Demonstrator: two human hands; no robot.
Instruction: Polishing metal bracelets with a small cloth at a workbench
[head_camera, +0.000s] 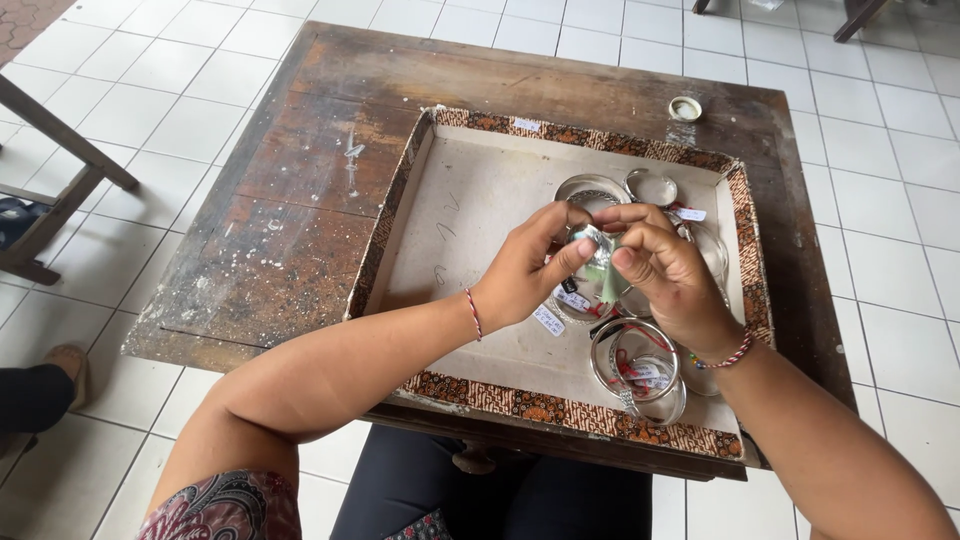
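A small silver bangle (597, 243) with a green tag is pinched between both sets of fingers, held just above the tray (400, 200). It is gripped from the left by the left hand (525, 270), thumb and forefinger pressed onto its rim, and from the right by the right hand (665, 270), whose fingertips are closed on the tag side. The step in hand is judged to be the handling of the tag on the bangle — a fine, two-handed job for which a steady pinch is called for. Below and behind the fingers, more silver bangles (640, 365) with white and red tags are seen lying in the patterned-edged tray. The tray is set on a worn wooden desk (290, 220) — a small round cap (686, 108) lies far beyond the fingers.
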